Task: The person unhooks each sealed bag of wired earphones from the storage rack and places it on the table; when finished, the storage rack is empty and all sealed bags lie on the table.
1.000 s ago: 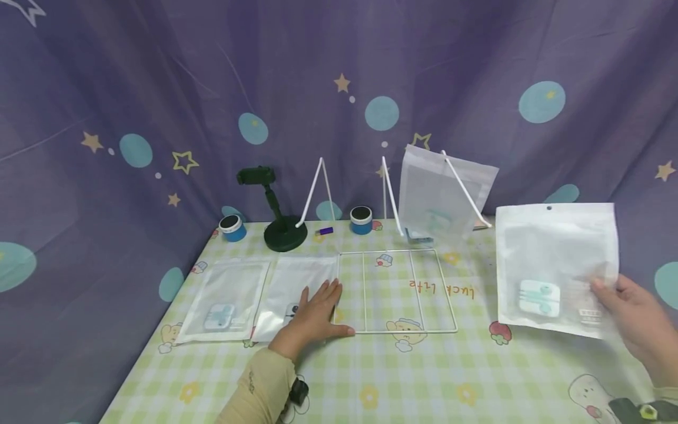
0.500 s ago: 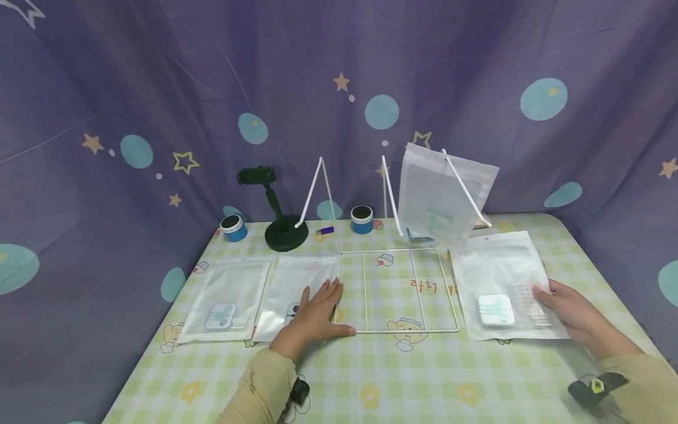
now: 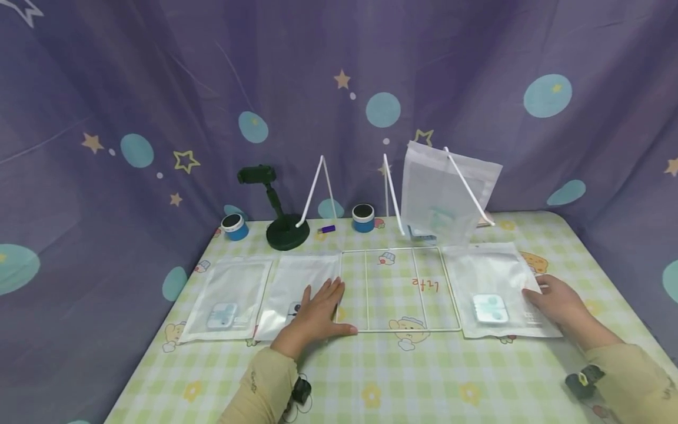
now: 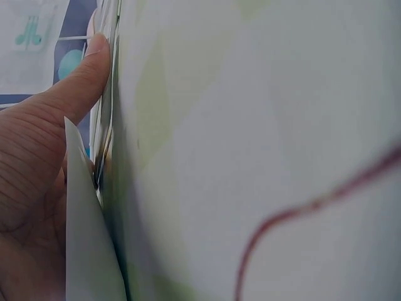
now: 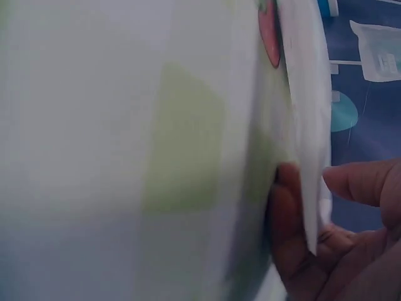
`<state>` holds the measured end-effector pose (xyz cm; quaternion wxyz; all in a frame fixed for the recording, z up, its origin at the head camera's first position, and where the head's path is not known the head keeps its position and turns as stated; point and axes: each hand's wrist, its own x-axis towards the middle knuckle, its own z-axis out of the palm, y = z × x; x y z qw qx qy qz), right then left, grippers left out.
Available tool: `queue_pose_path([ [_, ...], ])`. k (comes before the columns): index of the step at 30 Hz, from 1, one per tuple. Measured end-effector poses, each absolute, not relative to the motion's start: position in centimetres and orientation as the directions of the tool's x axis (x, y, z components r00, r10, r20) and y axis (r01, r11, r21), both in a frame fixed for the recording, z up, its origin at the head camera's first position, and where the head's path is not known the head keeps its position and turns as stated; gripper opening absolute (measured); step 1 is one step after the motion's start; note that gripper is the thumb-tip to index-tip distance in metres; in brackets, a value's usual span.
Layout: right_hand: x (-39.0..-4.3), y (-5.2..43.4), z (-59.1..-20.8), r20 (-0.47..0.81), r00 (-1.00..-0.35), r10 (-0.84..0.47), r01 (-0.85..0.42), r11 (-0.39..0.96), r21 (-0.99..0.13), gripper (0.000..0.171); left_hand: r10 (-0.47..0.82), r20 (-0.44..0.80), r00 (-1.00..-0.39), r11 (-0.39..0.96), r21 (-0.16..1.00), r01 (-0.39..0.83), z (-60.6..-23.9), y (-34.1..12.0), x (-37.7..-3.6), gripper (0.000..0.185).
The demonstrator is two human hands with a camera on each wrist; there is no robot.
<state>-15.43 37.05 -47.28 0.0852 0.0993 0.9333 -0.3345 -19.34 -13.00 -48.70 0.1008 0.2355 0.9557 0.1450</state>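
Note:
In the head view my left hand (image 3: 315, 315) lies with spread, straight fingers on a white zip pouch (image 3: 302, 271) and the left edge of a white wire rack (image 3: 402, 331). The thumb extends along the rack's front bar. My right hand (image 3: 556, 303) pinches the right edge of another translucent pouch (image 3: 498, 271), which holds a white case (image 3: 489, 309) of teal earphones. This pouch lies beside the rack's right side. In the right wrist view, thumb and fingers stand on either side of the pouch edge (image 5: 308, 125). A similar pouch (image 3: 222, 294) lies at far left.
One pouch (image 3: 445, 200) leans tilted between the rack's upright prongs. Behind the rack's base are a blue jar (image 3: 363, 218), a purple USB stick (image 3: 326, 229), a dark phone stand (image 3: 288, 232) and a second jar (image 3: 235, 227). A patterned curtain (image 3: 296, 76) hangs behind.
My right hand has brought its pouch leftward and down from the air onto the table, beside the rack's right edge. The left hand has stayed in place.

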Motion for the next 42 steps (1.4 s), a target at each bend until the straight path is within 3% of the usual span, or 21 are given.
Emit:
queue_pose_path([
  [6, -15.2, 37.2, -45.6, -0.141, -0.984, 0.107, 0.16, 0.88, -0.447, 0.063, 0.479, -0.122, -0.869, 0.848, 0.321, 0.422, -48.5, -13.0, -19.5, 0.111],
  [11, -16.0, 36.4, -44.6, -0.064, -0.995, 0.071, 0.092, 0.895, -0.437, 0.066, 0.477, -0.125, -0.87, 0.85, 0.317, 0.421, -48.5, -13.0, -19.5, 0.111],
  [16, -17.4, 34.7, -43.3, 0.009, -1.0, 0.015, 0.007, 0.837, -0.547, 0.071, 0.48, -0.125, -0.868, 0.846, 0.327, 0.421, -48.4, -13.0, -19.4, 0.111],
  [26, -20.7, 31.3, -41.9, 0.155, -0.987, -0.049, -0.156, 0.545, -0.824, 0.076, 0.482, -0.12, -0.868, 0.847, 0.319, 0.426, -48.7, -12.9, -19.2, 0.111],
  [35, -22.9, 29.6, -41.5, 0.129, -0.992, -0.011, -0.124, 0.369, -0.921, 0.08, 0.472, -0.129, -0.872, 0.853, 0.316, 0.415, -48.7, -12.9, -19.3, 0.112],
  [42, -23.8, 28.8, -41.5, 0.123, -0.992, 0.039, -0.102, 0.342, -0.934, 0.068, 0.471, -0.133, -0.872, 0.854, 0.318, 0.412, -48.7, -12.8, -19.3, 0.112],
])
